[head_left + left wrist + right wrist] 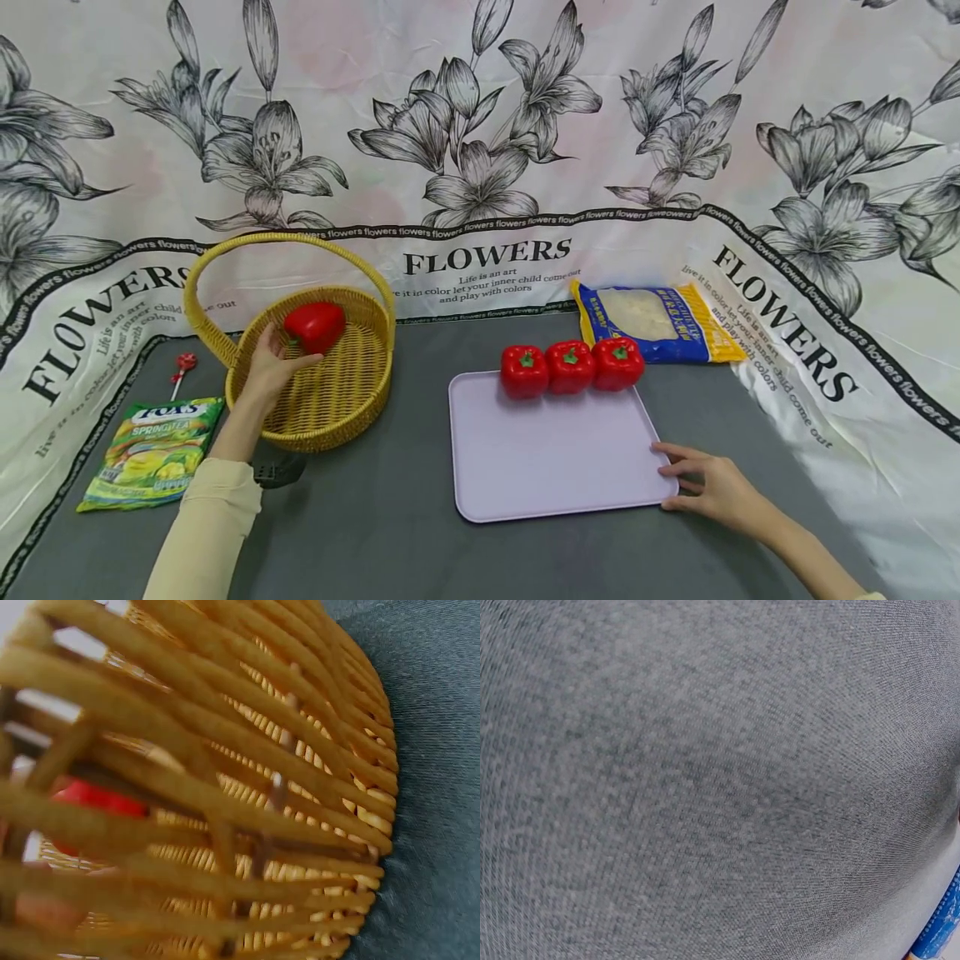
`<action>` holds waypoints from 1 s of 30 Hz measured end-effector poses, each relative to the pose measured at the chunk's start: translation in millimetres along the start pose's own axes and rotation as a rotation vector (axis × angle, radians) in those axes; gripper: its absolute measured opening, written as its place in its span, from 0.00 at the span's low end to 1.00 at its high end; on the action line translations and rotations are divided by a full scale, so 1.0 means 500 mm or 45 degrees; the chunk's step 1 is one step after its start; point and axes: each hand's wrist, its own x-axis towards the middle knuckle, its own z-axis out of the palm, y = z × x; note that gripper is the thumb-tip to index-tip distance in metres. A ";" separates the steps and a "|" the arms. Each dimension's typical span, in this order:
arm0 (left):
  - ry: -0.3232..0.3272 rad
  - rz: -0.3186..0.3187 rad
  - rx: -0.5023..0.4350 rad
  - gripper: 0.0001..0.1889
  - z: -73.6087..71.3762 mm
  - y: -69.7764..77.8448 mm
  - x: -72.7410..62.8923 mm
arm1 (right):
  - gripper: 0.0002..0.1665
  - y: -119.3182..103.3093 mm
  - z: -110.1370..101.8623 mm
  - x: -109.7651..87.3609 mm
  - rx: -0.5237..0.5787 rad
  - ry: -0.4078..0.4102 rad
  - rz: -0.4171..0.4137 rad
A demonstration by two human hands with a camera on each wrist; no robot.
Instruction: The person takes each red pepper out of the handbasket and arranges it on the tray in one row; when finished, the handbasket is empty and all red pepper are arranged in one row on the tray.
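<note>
Inside a yellow wicker basket (pixel 330 417), a red bell pepper (pixel 315 327) lies on its side against the far wall. My left hand (pixel 272 365) reaches in over the near left rim, thumb spread from the fingers, fingertips right beside the pepper. The left wrist view looks through the basket's weave (pixel 300 780), with the red pepper (pixel 97 799) partly showing behind it. My right hand (pixel 708 485) touches the right edge of a pale lilac tray (pixel 555 467) with extended fingers. Along the tray's back edge stand three red bell peppers (pixel 572 367) in a row.
A blue and yellow packet (pixel 652 323) lies behind the tray at right. Left of the basket are a green candy bag (pixel 153 454) and a red-topped lollipop (pixel 184 363). Flowered cloth (pixel 480 125) hangs behind the grey tabletop (pixel 375 525).
</note>
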 end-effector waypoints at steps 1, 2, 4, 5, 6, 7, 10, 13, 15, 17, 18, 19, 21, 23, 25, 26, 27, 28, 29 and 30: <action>-0.021 -0.012 -0.020 0.55 0.003 0.000 0.004 | 0.22 0.000 0.001 -0.002 0.004 0.005 0.005; -0.042 -0.024 -0.032 0.55 0.005 0.000 0.007 | 0.22 0.000 0.001 -0.003 0.010 0.008 0.005; -0.078 -0.051 -0.064 0.55 0.009 0.000 0.011 | 0.21 -0.001 0.004 -0.005 0.014 0.013 0.012; -0.094 -0.057 -0.076 0.55 0.010 -0.001 0.013 | 0.21 -0.002 0.005 -0.006 0.014 0.012 0.017; -0.100 -0.055 -0.086 0.55 0.011 -0.002 0.014 | 0.21 -0.003 0.006 -0.006 0.013 0.011 0.018; -0.103 -0.046 -0.087 0.54 0.012 -0.002 0.014 | 0.21 -0.004 0.007 -0.006 0.017 0.011 0.016; -0.122 -0.005 -0.056 0.52 0.017 0.000 0.014 | 0.21 -0.008 0.007 -0.004 0.021 0.010 0.022; -0.145 0.053 -0.018 0.48 0.029 0.006 0.015 | 0.21 -0.010 0.005 -0.002 0.028 0.021 0.024; -0.162 0.080 -0.002 0.45 0.039 0.010 0.017 | 0.21 -0.010 0.006 0.000 0.031 0.028 0.023; -0.177 0.102 0.034 0.43 0.050 0.012 0.018 | 0.21 -0.008 0.008 0.000 0.026 0.034 0.012; -0.185 0.109 0.044 0.43 0.054 0.012 0.018 | 0.21 -0.008 0.009 0.000 0.025 0.036 0.008; -0.190 0.115 0.057 0.44 0.058 0.012 0.019 | 0.21 -0.007 0.010 -0.001 0.025 0.037 0.004; -0.203 0.125 0.069 0.46 0.064 0.010 0.018 | 0.21 -0.007 0.011 -0.001 0.024 0.037 0.004; -0.200 0.127 0.057 0.47 0.066 0.008 0.017 | 0.21 -0.007 0.011 -0.001 0.023 0.040 0.005; -0.185 0.127 0.005 0.48 0.065 0.007 0.016 | 0.21 -0.005 0.010 -0.002 0.028 0.042 0.003; -0.178 0.127 -0.024 0.48 0.064 0.006 0.015 | 0.22 -0.005 0.010 -0.002 0.031 0.044 -0.001; -0.166 0.131 -0.050 0.48 0.064 0.007 0.013 | 0.22 -0.004 0.010 -0.003 0.032 0.046 -0.006; -0.149 0.140 -0.077 0.48 0.063 0.007 0.012 | 0.22 -0.002 0.010 -0.003 0.033 0.047 -0.012; -0.130 0.156 -0.099 0.47 0.063 0.007 0.011 | 0.22 0.001 0.011 -0.004 0.032 0.052 -0.014; -0.117 0.174 -0.122 0.47 0.063 0.007 0.011 | 0.22 0.003 0.011 -0.005 0.032 0.051 -0.018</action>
